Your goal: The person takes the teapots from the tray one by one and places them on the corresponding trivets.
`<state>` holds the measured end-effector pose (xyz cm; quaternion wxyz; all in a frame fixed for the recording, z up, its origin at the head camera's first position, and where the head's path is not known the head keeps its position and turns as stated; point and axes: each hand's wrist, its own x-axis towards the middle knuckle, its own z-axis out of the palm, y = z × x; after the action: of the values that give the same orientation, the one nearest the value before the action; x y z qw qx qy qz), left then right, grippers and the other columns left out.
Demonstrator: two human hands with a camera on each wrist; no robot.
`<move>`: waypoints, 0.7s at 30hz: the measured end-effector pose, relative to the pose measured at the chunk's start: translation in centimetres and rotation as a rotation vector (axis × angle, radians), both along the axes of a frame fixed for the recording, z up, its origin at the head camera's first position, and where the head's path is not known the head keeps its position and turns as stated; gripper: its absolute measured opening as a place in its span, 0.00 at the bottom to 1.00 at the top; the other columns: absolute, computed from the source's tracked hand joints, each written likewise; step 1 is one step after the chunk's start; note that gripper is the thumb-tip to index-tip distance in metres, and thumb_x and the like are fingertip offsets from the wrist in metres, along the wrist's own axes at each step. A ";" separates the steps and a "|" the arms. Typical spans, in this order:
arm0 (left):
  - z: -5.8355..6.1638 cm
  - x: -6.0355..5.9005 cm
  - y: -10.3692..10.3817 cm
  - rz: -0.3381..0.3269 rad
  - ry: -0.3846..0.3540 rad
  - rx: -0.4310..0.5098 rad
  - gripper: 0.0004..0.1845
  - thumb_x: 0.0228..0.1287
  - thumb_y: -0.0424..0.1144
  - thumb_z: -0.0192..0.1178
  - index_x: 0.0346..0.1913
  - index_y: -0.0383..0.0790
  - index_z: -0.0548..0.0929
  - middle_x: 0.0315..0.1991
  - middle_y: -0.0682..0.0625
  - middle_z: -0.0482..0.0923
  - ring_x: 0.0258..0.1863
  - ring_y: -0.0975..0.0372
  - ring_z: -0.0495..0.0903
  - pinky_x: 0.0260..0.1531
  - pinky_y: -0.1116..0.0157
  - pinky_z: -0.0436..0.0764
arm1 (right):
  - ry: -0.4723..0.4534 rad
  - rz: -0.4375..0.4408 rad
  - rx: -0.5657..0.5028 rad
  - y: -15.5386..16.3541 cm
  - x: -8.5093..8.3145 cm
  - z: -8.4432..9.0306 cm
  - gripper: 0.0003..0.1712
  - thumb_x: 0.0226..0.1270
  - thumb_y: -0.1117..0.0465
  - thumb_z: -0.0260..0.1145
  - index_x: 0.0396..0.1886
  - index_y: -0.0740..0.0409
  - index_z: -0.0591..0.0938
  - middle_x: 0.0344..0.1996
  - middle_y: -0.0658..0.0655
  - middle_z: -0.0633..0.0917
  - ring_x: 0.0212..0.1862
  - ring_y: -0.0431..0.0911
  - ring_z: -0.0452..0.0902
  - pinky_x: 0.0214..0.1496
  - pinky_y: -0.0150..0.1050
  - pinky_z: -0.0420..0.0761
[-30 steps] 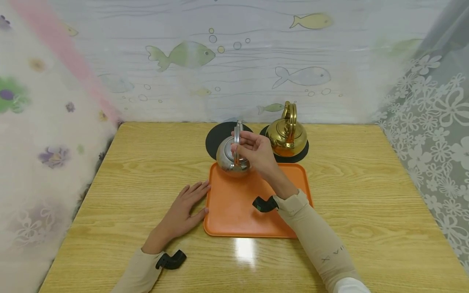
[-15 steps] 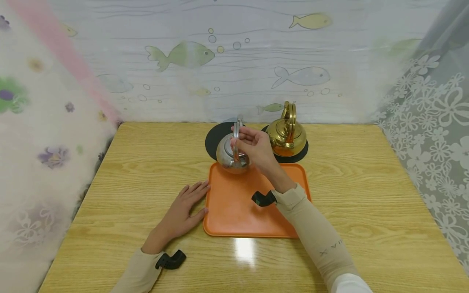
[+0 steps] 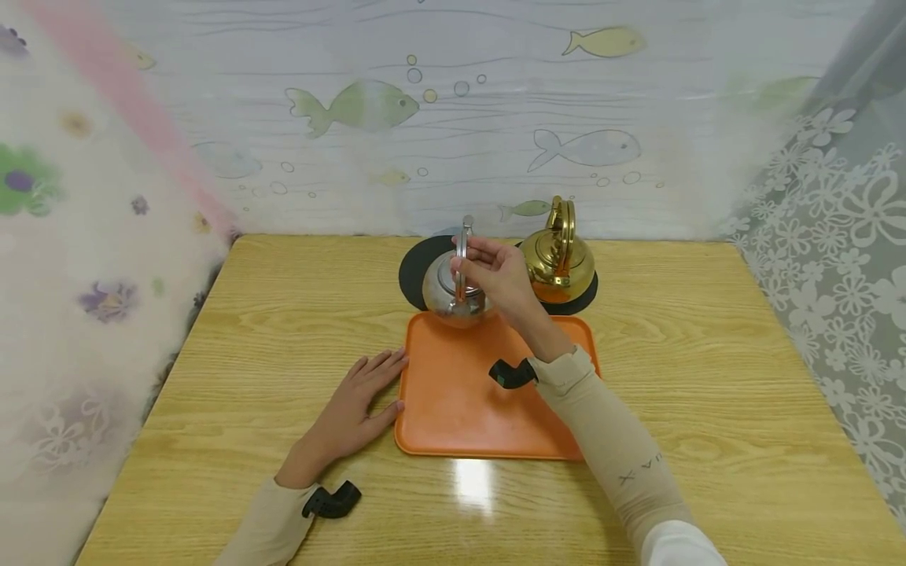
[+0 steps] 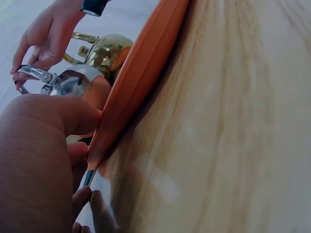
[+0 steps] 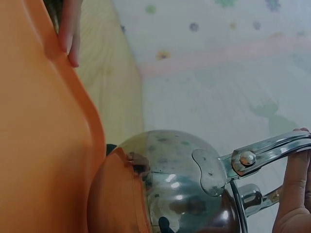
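A round, shiny silver kettle [image 3: 454, 289] is being held upright by its raised metal handle, just above centre of the head view, over the far edge of an orange tray [image 3: 453, 401]. Orange is being reflected in its polished belly, and its lid is being kept in place.

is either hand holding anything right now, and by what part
The right hand holds the silver kettle by its upright metal handle, above the far edge of the orange tray. The left hand holds nothing; it rests flat against the tray's left rim.
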<state>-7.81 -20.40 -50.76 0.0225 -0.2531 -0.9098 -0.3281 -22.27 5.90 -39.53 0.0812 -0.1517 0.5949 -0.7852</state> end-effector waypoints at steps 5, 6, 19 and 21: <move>0.0 0.0 -0.1 0.006 -0.011 0.011 0.34 0.71 0.47 0.63 0.77 0.45 0.68 0.78 0.51 0.63 0.78 0.51 0.59 0.77 0.42 0.51 | -0.015 -0.005 0.001 -0.2 -0.5 0.2 0.22 0.70 0.75 0.63 0.62 0.79 0.76 0.33 0.50 0.86 0.36 0.39 0.87 0.40 0.34 0.88; 0.0 0.0 -0.1 0.007 -0.010 0.012 0.34 0.71 0.47 0.63 0.77 0.45 0.69 0.78 0.51 0.63 0.78 0.51 0.60 0.77 0.42 0.51 | -0.018 -0.007 0.002 -0.2 -0.5 0.2 0.22 0.70 0.75 0.63 0.62 0.78 0.76 0.34 0.50 0.86 0.36 0.39 0.86 0.40 0.33 0.88; 0.3 0.1 0.0 -0.008 -0.001 0.020 0.34 0.71 0.46 0.63 0.76 0.43 0.69 0.77 0.48 0.64 0.78 0.48 0.60 0.75 0.39 0.52 | -0.055 -0.054 0.011 -0.2 -1.3 0.3 0.24 0.71 0.71 0.64 0.65 0.75 0.76 0.36 0.50 0.86 0.35 0.39 0.86 0.40 0.33 0.88; 0.2 0.1 -0.1 -0.007 0.002 0.020 0.34 0.71 0.46 0.63 0.76 0.43 0.69 0.77 0.48 0.64 0.77 0.48 0.60 0.75 0.40 0.52 | -0.054 -0.056 0.015 -0.3 -1.4 0.3 0.24 0.71 0.71 0.65 0.65 0.74 0.76 0.37 0.50 0.86 0.35 0.39 0.86 0.40 0.33 0.87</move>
<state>-7.73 -20.46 -50.58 0.0250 -0.2566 -0.9055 -0.3371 -23.71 5.58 -39.24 0.0762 -0.1129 0.6022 -0.7866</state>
